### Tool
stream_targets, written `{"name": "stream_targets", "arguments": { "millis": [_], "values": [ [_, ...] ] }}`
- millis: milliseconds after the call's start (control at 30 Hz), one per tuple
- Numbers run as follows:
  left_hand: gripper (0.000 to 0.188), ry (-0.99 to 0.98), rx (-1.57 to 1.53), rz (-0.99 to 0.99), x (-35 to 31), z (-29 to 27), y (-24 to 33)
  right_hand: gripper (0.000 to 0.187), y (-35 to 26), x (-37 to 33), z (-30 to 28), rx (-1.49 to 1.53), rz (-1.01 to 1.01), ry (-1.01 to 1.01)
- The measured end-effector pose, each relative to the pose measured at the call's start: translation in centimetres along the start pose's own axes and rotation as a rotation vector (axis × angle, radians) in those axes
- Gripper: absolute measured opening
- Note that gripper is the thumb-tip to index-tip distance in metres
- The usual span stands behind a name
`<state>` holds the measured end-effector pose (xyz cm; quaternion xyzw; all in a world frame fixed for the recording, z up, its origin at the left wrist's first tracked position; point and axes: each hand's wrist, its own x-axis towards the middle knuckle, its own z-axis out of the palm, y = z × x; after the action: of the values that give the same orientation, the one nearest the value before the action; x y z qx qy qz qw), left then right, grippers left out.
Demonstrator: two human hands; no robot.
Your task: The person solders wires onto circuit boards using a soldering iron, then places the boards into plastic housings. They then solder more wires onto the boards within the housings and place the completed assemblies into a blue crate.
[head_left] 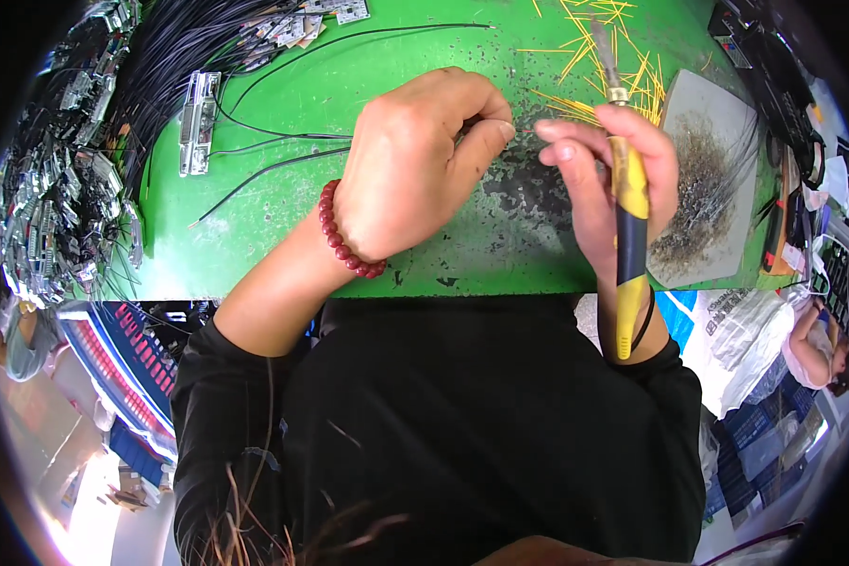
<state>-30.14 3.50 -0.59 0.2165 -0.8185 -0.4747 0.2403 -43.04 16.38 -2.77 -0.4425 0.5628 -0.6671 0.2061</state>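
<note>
My left hand (415, 151), with a red bead bracelet at its wrist, is closed over the green bench, thumb and forefinger pinched. Thin black cables (288, 137) run in under it from the left and appear held; their ends are hidden by the fingers. One is joined to a small clear-and-silver part (199, 123). In my right hand (594, 179) is a soldering iron (632, 226) with a yellow and black handle, its metal tip pointing away from me. The right thumb and fingertips come close to the left hand's pinch, apart from it.
Many black cables with silver connector parts (66, 179) are heaped at the left. Thin yellow strips (646, 85) lie scattered at the far right. A grey slab (717, 189) with dark residue and fine wires rests on the right. Beyond it stands black equipment (769, 75).
</note>
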Motion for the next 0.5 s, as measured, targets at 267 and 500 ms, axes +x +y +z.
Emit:
{"name": "stream_targets", "arguments": {
  "millis": [267, 500],
  "values": [
    [0.005, -0.034, 0.027, 0.038, -0.41, 0.12, 0.13, 0.034, 0.09, 0.12, 0.15, -0.1, -0.02, 0.01],
    [0.008, -0.035, 0.089, 0.113, -0.49, 0.32, -0.07, 0.03, 0.54, 0.32, 0.46, -0.058, -0.035, -0.014]
  ]
}}
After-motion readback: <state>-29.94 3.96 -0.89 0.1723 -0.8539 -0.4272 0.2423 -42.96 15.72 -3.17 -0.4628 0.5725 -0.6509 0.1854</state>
